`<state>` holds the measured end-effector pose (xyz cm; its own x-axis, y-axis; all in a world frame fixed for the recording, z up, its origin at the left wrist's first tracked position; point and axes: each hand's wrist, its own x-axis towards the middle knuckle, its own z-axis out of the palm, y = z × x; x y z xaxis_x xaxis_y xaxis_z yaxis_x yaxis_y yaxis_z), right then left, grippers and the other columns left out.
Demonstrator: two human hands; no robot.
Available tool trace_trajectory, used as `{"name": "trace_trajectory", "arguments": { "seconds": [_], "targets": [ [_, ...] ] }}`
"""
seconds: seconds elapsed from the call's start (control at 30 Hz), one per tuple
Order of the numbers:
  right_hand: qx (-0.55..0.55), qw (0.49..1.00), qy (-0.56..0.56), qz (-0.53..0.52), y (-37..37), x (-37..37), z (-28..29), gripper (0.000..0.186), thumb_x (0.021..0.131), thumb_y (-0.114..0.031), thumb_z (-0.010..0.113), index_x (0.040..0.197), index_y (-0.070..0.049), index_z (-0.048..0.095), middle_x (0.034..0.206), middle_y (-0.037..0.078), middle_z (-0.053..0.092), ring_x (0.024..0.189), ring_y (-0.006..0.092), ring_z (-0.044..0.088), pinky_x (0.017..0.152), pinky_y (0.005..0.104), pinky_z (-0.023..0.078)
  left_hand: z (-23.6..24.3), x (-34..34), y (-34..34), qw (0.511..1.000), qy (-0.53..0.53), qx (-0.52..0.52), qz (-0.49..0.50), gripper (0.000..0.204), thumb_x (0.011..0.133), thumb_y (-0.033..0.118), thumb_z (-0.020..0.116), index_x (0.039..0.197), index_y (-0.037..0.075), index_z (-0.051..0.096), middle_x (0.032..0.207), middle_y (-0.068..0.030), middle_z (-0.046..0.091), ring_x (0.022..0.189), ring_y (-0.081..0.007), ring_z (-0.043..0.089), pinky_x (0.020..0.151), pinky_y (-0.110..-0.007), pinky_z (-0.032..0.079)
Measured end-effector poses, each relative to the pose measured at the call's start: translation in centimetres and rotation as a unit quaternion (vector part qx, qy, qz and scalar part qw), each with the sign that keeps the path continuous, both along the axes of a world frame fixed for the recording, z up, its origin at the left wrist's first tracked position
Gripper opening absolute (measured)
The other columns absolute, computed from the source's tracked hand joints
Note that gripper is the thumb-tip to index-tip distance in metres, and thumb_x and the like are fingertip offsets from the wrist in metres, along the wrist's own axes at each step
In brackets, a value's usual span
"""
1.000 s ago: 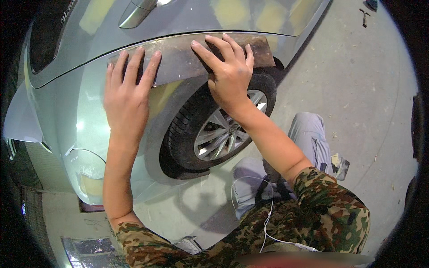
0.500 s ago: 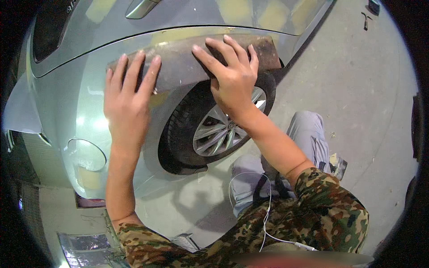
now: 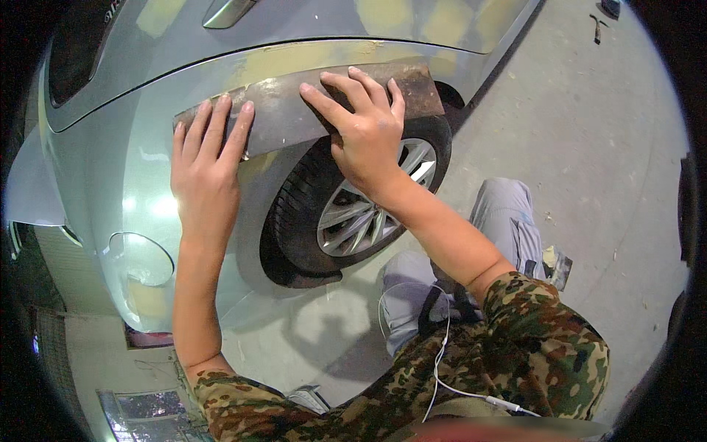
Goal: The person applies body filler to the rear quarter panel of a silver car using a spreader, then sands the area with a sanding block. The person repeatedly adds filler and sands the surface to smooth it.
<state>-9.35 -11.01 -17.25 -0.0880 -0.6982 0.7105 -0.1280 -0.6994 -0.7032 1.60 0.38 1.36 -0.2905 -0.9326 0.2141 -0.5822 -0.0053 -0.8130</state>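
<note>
A long, thin, bent brown-grey sheet [image 3: 283, 110] lies along the silver car's rear wheel arch, above the tyre [image 3: 291, 214]. My left hand [image 3: 206, 173] has its fingers spread over the sheet's left end. Right of the sheet's middle, my right hand [image 3: 367, 144] rests its fingers apart on the upper face. Both thumbs are hidden, apparently under the lower edge. Yellowish filler [image 3: 309, 53] shows on the panel just beyond the sheet's far edge, with a little more below it. Whether the whole sheet touches the panel cannot be seen.
More dried filler patches [image 3: 384, 16] mark the door, near a door handle [image 3: 230, 12]. A round fuel flap [image 3: 141, 258] sits left of the wheel. A hammer [image 3: 597, 29] lies on the far-right floor. My bent legs [image 3: 501, 214] and a white earphone cord [image 3: 440, 353] are close by.
The sheet has slid a little toward me and to the left, uncovering more yellowish filler above it. My right hand has shifted left with it; my left hand's fingertips sit slightly lower.
</note>
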Motion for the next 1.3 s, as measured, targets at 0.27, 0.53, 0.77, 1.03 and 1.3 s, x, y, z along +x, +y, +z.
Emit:
{"name": "trace_trajectory", "arguments": {
  "seconds": [0.27,0.53,0.77,1.03,1.3],
  "targets": [
    [0.021,0.999,0.017,-0.040,-2.0,-0.4,0.0,0.060,0.079,-0.005,0.077,0.131,-0.035,0.077,0.137,0.003,0.067,0.137,0.0355,0.057,0.113,0.0750,0.035,0.7,-0.1,-2.7,1.000,-0.009,-0.002,-0.029,0.054,0.097,0.009,0.060,0.147,0.025,0.070,0.151,-0.0111,0.064,0.140,-0.0358,0.059,0.120,-0.057,0.044],
    [0.027,0.999,0.002,-0.039,-3.4,0.2,0.0,0.064,0.078,-0.003,0.077,0.134,-0.035,0.076,0.139,0.002,0.067,0.137,0.0345,0.058,0.114,0.0754,0.035,1.2,-0.4,-4.2,0.999,-0.028,-0.007,-0.039,0.055,0.097,0.009,0.060,0.148,0.026,0.068,0.150,-0.0092,0.064,0.140,-0.0333,0.059,0.120,-0.056,0.044],
    [0.033,0.999,-0.013,-0.022,-2.7,-0.8,0.6,0.065,0.078,-0.002,0.075,0.135,-0.034,0.076,0.140,0.002,0.066,0.137,0.0356,0.057,0.114,0.0752,0.035,1.9,-2.0,-3.5,0.999,-0.017,-0.012,-0.036,0.052,0.096,0.013,0.063,0.146,0.025,0.070,0.151,-0.0089,0.065,0.140,-0.0313,0.060,0.120,-0.056,0.044],
    [-0.001,1.000,-0.009,-0.008,-1.1,-2.8,1.5,0.071,0.072,-0.001,0.077,0.135,-0.034,0.076,0.139,0.001,0.066,0.137,0.0360,0.055,0.113,0.0745,0.034,1.8,-3.7,-0.5,0.999,-0.003,-0.037,-0.029,0.051,0.097,0.012,0.062,0.145,0.026,0.073,0.150,-0.0098,0.065,0.141,-0.0324,0.061,0.119,-0.057,0.045],
    [-0.026,1.000,0.009,0.003,0.2,-3.2,1.4,0.072,0.068,-0.002,0.078,0.133,-0.035,0.078,0.139,-0.001,0.066,0.136,0.0348,0.056,0.114,0.0734,0.034,0.2,-3.3,2.2,0.997,0.047,-0.060,0.008,0.053,0.096,0.005,0.061,0.144,0.024,0.074,0.154,-0.0117,0.062,0.143,-0.0358,0.059,0.119,-0.060,0.044]
  ]
}}
